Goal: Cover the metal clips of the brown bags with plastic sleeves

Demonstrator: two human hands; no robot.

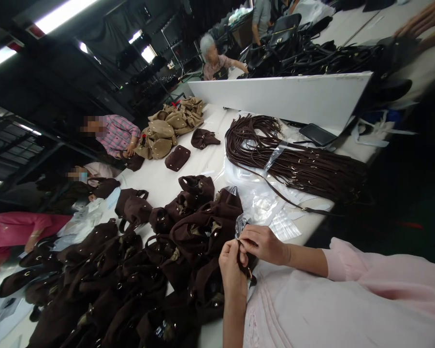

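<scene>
My left hand (232, 267) is closed around a dark brown strap (242, 261), with gold metal hardware showing just below the fingers. My right hand (263, 243) pinches the same piece at its upper end, fingertips against the left thumb. Clear plastic film (241, 223) sticks up right behind the fingers. Much of the strap is hidden by the hands. Dark brown handbags (199, 227) lie heaped close to my left hand. Beyond my right hand, a bundle of long brown straps (297, 166) with gold clips rests on the table (217, 121), bound with clear wrap.
Tan bags (166, 128) are piled farther back, near a person in a plaid shirt (118, 133). A white board (279, 96) stands across the table, with black bags (311, 55) behind it. A black tray-like object (317, 134) lies beside the straps. Other people work around the table.
</scene>
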